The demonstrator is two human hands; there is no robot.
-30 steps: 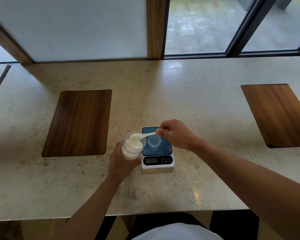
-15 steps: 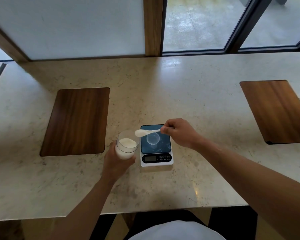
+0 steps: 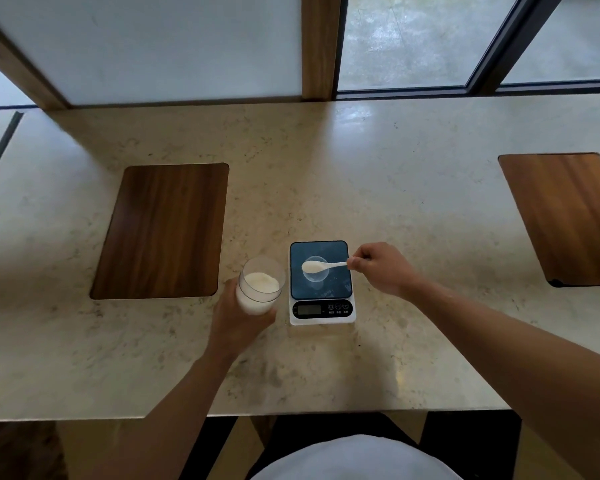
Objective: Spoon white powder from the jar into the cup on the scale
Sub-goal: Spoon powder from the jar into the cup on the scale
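Observation:
A clear jar (image 3: 260,287) about half full of white powder stands on the counter just left of the scale, and my left hand (image 3: 236,320) wraps around its near side. The small kitchen scale (image 3: 321,301) has a dark blue platform and a white front with a display. A small clear cup (image 3: 315,276) sits on the platform. My right hand (image 3: 383,270) pinches the handle of a white spoon (image 3: 321,266). Its bowl, heaped with white powder, hovers level over the cup.
The pale stone counter (image 3: 326,174) carries two inset wooden boards, one at the left (image 3: 163,230) and one at the far right (image 3: 568,216). A window wall runs along the back. The counter's front edge lies close to my body.
The loaded spoon has travelled right, from above the jar to over the cup on the scale. The jar has come down from its tilted, lifted pose and now stands upright.

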